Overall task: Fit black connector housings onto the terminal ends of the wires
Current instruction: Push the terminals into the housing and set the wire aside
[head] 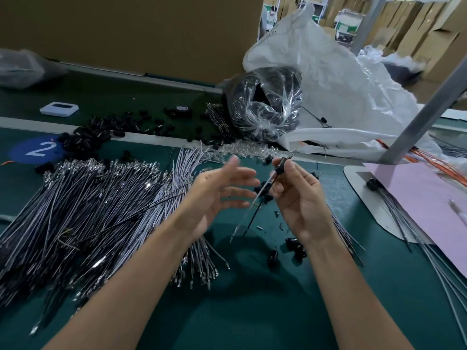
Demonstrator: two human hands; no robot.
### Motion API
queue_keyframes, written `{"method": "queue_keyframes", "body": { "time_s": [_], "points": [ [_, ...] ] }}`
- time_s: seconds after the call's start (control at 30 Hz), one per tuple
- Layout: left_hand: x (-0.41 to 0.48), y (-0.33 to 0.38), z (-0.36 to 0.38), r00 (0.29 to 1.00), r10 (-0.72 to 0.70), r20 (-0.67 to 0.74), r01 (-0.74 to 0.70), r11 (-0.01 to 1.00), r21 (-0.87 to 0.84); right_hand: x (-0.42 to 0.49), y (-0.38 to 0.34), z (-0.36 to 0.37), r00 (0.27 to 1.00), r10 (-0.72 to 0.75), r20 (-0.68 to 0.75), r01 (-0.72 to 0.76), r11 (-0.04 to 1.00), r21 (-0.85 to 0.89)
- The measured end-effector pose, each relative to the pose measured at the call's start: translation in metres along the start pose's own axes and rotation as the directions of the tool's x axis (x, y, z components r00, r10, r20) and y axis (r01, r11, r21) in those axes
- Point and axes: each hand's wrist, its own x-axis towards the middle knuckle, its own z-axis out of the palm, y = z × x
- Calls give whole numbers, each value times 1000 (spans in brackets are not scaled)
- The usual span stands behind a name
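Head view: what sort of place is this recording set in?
Probably a wire-harness assembly bench in a factory or warehouse: a large pile of terminal-ended wires on the green bench, loose black connector housings beside it, stacked cardboard boxes behind.

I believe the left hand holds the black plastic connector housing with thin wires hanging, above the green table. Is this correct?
Wrong hand. In the head view the right hand holds the black plastic connector housing with thin wires hanging, above the green table; the left hand is open, empty.
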Motion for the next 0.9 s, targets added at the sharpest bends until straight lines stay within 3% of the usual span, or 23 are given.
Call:
{"method": "queue_keyframes", "body": {
  "time_s": [0.1, 0.2, 0.43, 0.73, 0.9],
  "points": [
    [-2, -4, 9, 996, -21, 85, 7, 988, 154, 0, 4, 2, 1000, 0, -11, -2, 991, -134],
    [-4, -8, 14, 998, 15, 57, -24, 986, 166, 1, 8, 3, 999, -9, -52, -3, 975, -224],
    [-5, -10, 21, 998, 10, 55, -19, 987, 162, 1, 8, 3, 997, -50, -64, 32, 966, -257],
    [-8, -6, 19, 968, -102, 229, 57, 980, 192, 3, 5, 2, 988, -91, -127, 79, 992, -96],
    [-12, -4, 14, 843, -217, 492, 141, 972, 186, 5, 2, -2, 982, -46, -184, 58, 996, 62]
  ]
}}
